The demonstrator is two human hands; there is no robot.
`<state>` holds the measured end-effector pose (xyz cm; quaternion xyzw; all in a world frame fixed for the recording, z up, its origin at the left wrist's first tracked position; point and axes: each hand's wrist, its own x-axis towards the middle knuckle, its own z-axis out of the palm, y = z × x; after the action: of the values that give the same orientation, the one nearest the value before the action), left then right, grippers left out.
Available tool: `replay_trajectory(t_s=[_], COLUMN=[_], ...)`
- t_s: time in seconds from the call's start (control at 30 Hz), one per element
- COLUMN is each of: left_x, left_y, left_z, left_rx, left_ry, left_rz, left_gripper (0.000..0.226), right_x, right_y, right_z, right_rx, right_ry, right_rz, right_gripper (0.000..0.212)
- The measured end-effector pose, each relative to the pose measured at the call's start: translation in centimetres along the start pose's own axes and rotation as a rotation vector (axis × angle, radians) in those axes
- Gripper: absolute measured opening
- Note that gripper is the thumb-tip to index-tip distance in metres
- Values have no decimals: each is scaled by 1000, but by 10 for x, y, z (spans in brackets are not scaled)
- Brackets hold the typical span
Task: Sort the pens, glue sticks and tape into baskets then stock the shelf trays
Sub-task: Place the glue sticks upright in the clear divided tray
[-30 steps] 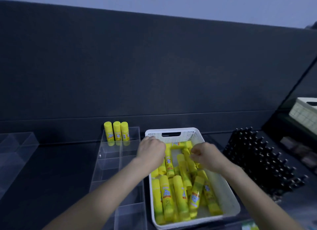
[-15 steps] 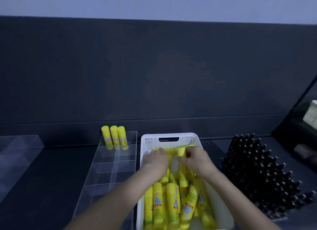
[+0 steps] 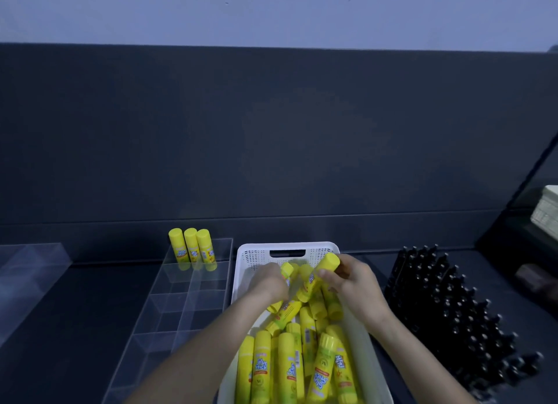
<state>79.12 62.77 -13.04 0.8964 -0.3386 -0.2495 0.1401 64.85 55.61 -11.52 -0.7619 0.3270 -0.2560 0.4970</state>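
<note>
Your right hand point(image 3: 353, 286) grasps a glue stick point(image 3: 320, 275) above the basket point(image 3: 287, 245), long axis tilted, upper end pointing far-right; left hand point(image 3: 268, 283) grasps a second stick point(image 3: 287, 270).

a dark grey matte shelf surface point(image 3: 90, 307) carries four things in a row. at its far left edge sits a clear acrylic tray point(image 3: 27, 277), well apart from a long clear acrylic divided tray point(image 3: 181, 295). just beside that stands a white perforated plastic basket point(image 3: 287, 246). near the basket's right side are black pens point(image 3: 447, 313) packed in tight rows.
</note>
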Motion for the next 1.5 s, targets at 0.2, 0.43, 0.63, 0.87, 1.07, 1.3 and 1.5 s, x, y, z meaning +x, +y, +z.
replay_trajectory(t_s=[0.2, 0.43, 0.63, 0.87, 1.07, 1.3, 1.5], left_x=[-15, -56, -76, -78, -67, -55, -50], left_y=[-19, -90, -153, -179, -194, -202, -200], left_z=[-36, -86, -100, -106, -109, -110, -109], left_rx=[-594, -921, -991, -1014, -966, -934, -961], left_ry=[140, 245, 394, 400, 374, 353, 330], left_rz=[143, 251, 161, 158, 157, 191, 195], left_gripper=[14, 18, 25, 30, 26, 21, 23], right_x=[-4, 4, 32, 76, 91, 96, 97], right_y=[-21, -46, -74, -79, -63, -52, -53], right_z=[-3, 32, 84, 150, 178, 184, 181], right_rx=[204, 270, 139, -307, -628, -778, -765], right_ry=[39, -10, -17, 4, -102, -101, -94], right_rz=[-9, -31, -93, -197, -141, -115, -97], right_gripper=[12, 4, 14, 21, 32, 33, 30])
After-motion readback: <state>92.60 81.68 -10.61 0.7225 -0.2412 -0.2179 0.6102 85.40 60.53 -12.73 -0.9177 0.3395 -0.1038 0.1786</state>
